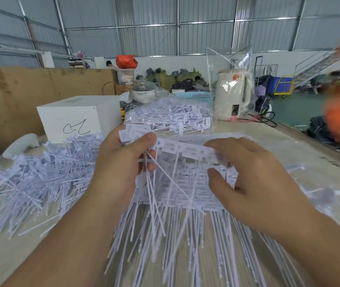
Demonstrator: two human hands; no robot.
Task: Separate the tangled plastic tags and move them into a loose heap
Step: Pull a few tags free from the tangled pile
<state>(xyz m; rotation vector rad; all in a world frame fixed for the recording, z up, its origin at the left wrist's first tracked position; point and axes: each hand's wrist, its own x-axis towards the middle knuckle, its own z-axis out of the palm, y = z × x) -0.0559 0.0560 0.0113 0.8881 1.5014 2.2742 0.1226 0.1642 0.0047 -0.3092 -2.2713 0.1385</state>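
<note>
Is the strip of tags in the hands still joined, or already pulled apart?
Still joined. The strip of tags runs unbroken between the left hand and right hand, labels side by side, tails hanging.

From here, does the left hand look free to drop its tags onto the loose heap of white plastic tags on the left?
Probably yes. The left hand grips a few tags, and the loose heap of white plastic tags lies right beside it on the wooden table, with nothing between.
</note>
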